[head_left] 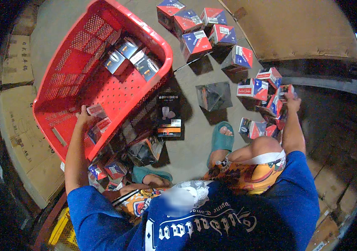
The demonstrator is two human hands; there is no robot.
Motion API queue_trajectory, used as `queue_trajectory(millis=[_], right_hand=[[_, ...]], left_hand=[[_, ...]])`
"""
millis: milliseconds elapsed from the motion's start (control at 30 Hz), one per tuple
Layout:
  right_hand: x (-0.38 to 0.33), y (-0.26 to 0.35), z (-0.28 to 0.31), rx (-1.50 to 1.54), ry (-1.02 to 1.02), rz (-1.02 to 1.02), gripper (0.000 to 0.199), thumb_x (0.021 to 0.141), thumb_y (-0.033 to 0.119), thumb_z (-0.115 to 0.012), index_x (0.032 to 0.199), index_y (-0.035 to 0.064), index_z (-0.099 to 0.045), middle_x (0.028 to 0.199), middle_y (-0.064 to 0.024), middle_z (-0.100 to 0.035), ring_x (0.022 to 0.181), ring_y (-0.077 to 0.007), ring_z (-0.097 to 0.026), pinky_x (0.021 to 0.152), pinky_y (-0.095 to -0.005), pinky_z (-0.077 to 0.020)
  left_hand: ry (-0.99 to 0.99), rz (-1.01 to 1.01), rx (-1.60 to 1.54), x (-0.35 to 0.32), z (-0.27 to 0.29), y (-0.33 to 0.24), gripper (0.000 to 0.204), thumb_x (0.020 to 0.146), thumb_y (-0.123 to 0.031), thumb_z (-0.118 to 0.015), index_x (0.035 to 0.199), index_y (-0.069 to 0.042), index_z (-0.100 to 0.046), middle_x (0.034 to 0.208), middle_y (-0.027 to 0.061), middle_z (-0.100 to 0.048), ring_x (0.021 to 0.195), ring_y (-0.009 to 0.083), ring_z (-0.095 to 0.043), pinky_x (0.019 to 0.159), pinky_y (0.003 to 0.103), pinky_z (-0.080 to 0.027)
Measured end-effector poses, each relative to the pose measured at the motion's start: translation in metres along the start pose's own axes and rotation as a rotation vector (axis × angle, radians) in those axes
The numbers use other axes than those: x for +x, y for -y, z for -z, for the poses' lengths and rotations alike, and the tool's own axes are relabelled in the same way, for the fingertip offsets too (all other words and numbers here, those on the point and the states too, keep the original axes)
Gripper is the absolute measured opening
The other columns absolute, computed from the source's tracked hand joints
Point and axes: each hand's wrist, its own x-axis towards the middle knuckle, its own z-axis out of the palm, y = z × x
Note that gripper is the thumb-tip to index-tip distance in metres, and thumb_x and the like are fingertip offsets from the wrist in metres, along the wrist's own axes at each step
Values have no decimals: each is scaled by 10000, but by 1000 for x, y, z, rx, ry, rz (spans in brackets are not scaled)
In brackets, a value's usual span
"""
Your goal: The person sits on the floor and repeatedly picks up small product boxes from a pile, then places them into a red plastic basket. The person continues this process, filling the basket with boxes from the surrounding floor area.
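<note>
One red plastic basket [73,79] fills the upper left of the frame, with three dark boxes [130,56] at its upper end. Two small red-and-white boxes [98,119] lie at its lower rim. Six red-and-blue boxes [196,44] stand at the top centre. Two teal sandals [221,140] sit in the middle, and one flat black package [169,115] lies left of them.

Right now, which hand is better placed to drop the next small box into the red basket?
Left. The left hand holds small boxes inside the red basket; the right hand reaches the pile outside.
</note>
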Motion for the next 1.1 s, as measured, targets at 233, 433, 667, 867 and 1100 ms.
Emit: queue_trajectory(millis=[233,433,667,867,1100], right_hand=[[-43,55,38,-83,64,271,563,845,506,-681,1059,-15,-669,1028,-200,-690,962,-330,-662,853,-439,-497],[-176,246,159,657,51,916,328,850,213,-737,1094,20,-632,1059,-135,-679,959,-242,-656,854,-364,-513],[-346,382,273,1118,386,1813,901,673,258,-843,1430,39,-406,1421,-163,-480,1270,-327,-498,1079,-419,-377],[-287,370,273,689,329,1773,790,681,301,-804,1369,75,-488,1313,-145,-560,1192,-322,-560,1035,-411,-420],[-221,236,189,435,152,914,679,740,222,-791,1295,22,-455,1228,-161,-555,1123,-263,-549,1009,-371,-418]], left_hand=[[-174,-227,139,-28,59,-22,838,688,-340,-808,1391,-181,-380,1397,234,-401,1222,460,-511,983,523,-480],[-211,-404,-643,-194,197,-141,716,836,-196,-674,1463,-32,-371,1355,119,-511,1213,231,-521,1014,361,-451],[-9,-1044,-766,-308,201,-300,672,909,-231,-663,1473,-12,-369,1381,156,-526,1244,252,-533,1060,354,-413],[-218,-1114,-852,-285,183,-311,634,932,-233,-654,1464,-20,-383,1347,157,-554,1237,254,-539,1053,352,-419],[-219,-872,-160,-60,131,-183,718,827,-375,-742,1397,-41,-459,1334,256,-542,1267,364,-518,1048,436,-434]])
